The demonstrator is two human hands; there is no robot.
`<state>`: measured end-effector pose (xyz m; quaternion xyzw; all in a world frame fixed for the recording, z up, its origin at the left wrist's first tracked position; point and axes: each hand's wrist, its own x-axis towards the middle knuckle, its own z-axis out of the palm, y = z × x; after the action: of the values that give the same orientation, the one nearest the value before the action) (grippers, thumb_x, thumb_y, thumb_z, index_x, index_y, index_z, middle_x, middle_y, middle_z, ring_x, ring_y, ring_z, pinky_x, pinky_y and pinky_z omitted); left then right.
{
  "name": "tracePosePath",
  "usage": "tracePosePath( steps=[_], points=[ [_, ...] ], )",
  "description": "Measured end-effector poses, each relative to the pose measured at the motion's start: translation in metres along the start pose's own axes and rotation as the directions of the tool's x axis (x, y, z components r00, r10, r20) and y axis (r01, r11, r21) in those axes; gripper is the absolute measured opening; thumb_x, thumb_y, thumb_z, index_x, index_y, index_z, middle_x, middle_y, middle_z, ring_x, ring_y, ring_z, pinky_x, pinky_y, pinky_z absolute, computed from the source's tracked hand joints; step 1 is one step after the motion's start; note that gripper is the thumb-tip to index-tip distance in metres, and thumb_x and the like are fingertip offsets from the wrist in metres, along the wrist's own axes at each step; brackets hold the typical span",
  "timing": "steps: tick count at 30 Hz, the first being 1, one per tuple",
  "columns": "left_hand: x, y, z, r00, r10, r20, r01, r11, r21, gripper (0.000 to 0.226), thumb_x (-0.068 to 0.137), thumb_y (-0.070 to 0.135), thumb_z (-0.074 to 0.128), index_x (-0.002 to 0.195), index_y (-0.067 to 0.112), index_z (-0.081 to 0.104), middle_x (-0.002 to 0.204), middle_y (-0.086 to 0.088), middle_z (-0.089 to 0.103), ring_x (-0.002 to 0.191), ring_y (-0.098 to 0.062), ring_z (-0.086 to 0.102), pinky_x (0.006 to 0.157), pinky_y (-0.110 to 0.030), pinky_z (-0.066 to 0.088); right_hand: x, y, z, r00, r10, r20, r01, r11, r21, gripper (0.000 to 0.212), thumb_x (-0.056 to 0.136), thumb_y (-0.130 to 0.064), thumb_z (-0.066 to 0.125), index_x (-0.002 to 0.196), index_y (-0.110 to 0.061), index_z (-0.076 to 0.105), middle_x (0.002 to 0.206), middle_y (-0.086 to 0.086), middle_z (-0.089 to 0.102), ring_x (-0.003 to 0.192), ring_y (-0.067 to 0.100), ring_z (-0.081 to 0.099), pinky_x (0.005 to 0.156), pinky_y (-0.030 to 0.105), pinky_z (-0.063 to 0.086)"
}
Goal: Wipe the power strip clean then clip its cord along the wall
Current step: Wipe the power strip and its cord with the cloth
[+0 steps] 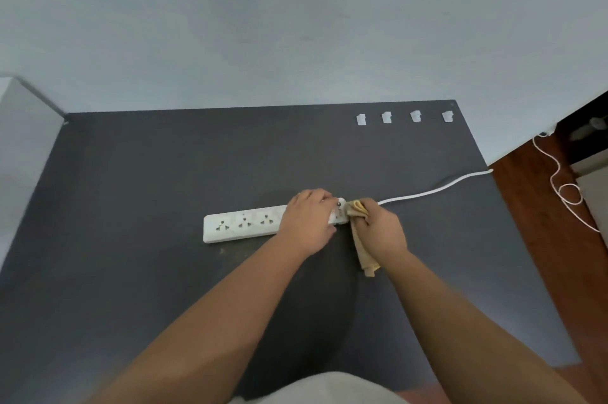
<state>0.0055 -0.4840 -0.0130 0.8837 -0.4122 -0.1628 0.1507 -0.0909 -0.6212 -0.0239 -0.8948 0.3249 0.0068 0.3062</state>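
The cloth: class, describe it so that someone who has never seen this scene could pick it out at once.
On the dark mat, find the white power strip. At its cord end, the right hand presses a cloth against it. It is the only tan, soft, crumpled thing here; everything near it is white and hard.

Dark grey tabletop [131, 206] against pale blue-grey wall [263, 25]. White cabinet side [26, 140] at tabletop's left edge. Reddish-brown wood floor [539, 206] beyond right edge. Flat, even light.

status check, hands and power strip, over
Left hand pins power strip to table. Right hand grips cloth, wiping its cord end. Cord not in clips. Nothing in the way.
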Motion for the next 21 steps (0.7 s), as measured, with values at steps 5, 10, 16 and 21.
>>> tracePosePath(
  steps=[5,10,16,21],
  points=[
    [0.018,0.014,0.020,0.989,-0.147,-0.027,0.144,0.985,-0.097,0.057,0.081,0.035,0.067,0.134,0.024,0.049,0.133,0.005,0.050,0.118,-0.023,0.048,0.102,-0.034,0.038,0.017,0.019,-0.010,0.999,-0.032,0.023,0.034,0.998,-0.055,0.013,0.088,-0.020,0.050,0.098,-0.017,0.057,0.087,0.007,0.066,0.081,0.031,0.060,0.060,0.031,0.040],
    [0.019,0.015,0.022,0.976,-0.215,-0.046,0.206,0.967,-0.150,0.052,0.081,0.032,0.070,0.130,0.029,0.054,0.128,0.009,0.053,0.113,-0.020,0.051,0.097,-0.030,0.038,0.047,0.071,-0.059,0.981,0.177,-0.074,-0.184,0.978,-0.102,0.016,0.087,-0.023,0.049,0.098,-0.016,0.059,0.088,0.012,0.065,0.083,0.036,0.061,0.065,0.038,0.051],
    [0.022,0.018,0.023,0.965,-0.257,-0.044,0.245,0.951,-0.187,0.051,0.078,0.033,0.073,0.125,0.031,0.056,0.122,0.010,0.055,0.112,-0.018,0.052,0.096,-0.033,0.044,0.031,0.016,-0.012,0.966,-0.153,0.206,0.176,0.979,-0.099,0.013,0.087,-0.020,0.048,0.093,-0.013,0.057,0.092,0.010,0.065,0.086,0.032,0.060,0.062,0.029,0.036],
    [0.021,0.015,0.023,0.959,-0.281,-0.021,0.272,0.941,-0.200,0.050,0.078,0.034,0.073,0.124,0.037,0.056,0.122,0.015,0.054,0.112,-0.014,0.051,0.092,-0.039,0.048,0.062,0.068,-0.057,0.997,0.024,0.070,-0.009,0.979,-0.205,0.016,0.086,-0.023,0.050,0.091,-0.009,0.057,0.093,0.016,0.067,0.090,0.038,0.062,0.067,0.036,0.045]
  ],
)
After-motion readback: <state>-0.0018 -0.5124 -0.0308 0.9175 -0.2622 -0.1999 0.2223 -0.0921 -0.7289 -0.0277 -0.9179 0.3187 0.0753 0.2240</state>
